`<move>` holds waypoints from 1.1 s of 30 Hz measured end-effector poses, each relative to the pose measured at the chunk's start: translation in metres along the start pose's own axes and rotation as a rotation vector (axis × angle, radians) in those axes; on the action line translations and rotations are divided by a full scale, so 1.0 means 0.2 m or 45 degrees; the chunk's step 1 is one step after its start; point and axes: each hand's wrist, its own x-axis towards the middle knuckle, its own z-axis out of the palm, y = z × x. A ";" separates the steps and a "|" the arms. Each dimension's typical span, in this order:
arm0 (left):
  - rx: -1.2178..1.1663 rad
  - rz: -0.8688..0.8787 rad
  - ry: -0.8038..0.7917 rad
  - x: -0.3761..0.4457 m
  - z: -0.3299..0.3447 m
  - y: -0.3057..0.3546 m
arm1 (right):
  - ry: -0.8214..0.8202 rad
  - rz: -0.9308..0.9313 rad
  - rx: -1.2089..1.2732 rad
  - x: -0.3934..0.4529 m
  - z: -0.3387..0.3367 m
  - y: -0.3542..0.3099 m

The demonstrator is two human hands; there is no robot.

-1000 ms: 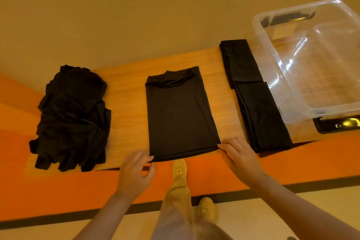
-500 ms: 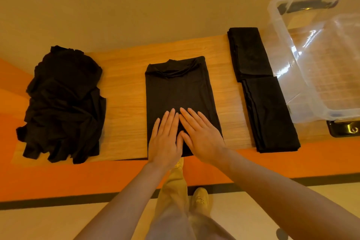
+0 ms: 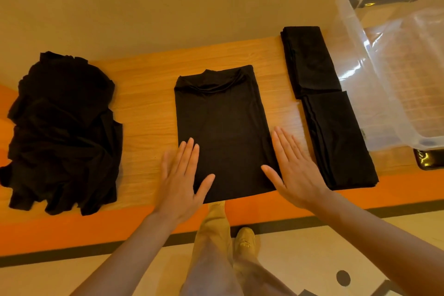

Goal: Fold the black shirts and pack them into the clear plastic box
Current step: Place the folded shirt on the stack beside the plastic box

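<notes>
A clear plastic box (image 3: 394, 60) sits at the far right of the wooden worktop (image 3: 146, 103), its rim running out of the picture. Through its walls only the ribbed floor and glare show — no shirt can be seen inside it. A dark strip shows through the far wall, but what it is cannot be told. Just beside the box's near corner lies a shiny black object (image 3: 428, 159), partly cut off by the edge of the view.

In the middle of the worktop lies a half-folded shirt (image 3: 221, 127), a long black rectangle with its collar at the far end and its hem at the near edge. The left hand (image 3: 181, 180) lies flat with fingers straight, its thumb and inner fingers on the shirt's near left corner and the rest on the wood; it grasps nothing. The right hand (image 3: 292, 170) is likewise flat and released, along the shirt's near right edge, thumb on the cloth.

Between this shirt and the box lie two folded shirts end to end — the far one (image 3: 308, 60) and the near one (image 3: 338, 137), touching where they meet. At the left end sits a crumpled pile of black shirts (image 3: 62, 132), well apart from the box.
</notes>
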 end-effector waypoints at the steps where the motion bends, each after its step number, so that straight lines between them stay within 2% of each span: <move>1: -0.046 0.010 0.039 0.04 -0.02 0.01 | 0.030 -0.021 0.021 0.03 -0.02 -0.03; 4: -0.131 0.111 0.115 0.25 -0.06 0.09 | 0.083 -0.189 0.056 0.21 -0.04 -0.18; 6: -0.124 0.171 0.078 0.40 -0.06 0.12 | 0.040 -0.256 0.053 0.36 -0.01 -0.27; 10: -0.037 0.121 0.050 0.53 -0.01 0.02 | -0.015 -0.170 -0.033 0.50 0.04 -0.25; 16: 0.051 -0.032 -0.011 0.49 -0.04 -0.26 | -0.013 0.082 -0.018 0.45 -0.01 -0.05; 19: 0.081 -0.027 0.027 0.48 -0.07 -0.28 | 0.034 0.109 -0.025 0.44 -0.03 -0.07; 23: 0.023 0.137 0.175 0.58 -0.14 -0.20 | 0.188 -0.099 0.060 0.56 -0.08 -0.20; 27: -0.110 0.393 0.250 0.73 -0.12 -0.13 | 0.181 -0.273 0.058 0.76 -0.05 -0.26; 31: -0.137 0.366 0.252 0.84 -0.10 -0.17 | 0.187 -0.245 0.017 0.89 -0.02 -0.21; 33: -0.104 0.350 0.188 0.88 -0.11 -0.21 | 0.190 -0.207 -0.018 0.94 -0.03 -0.18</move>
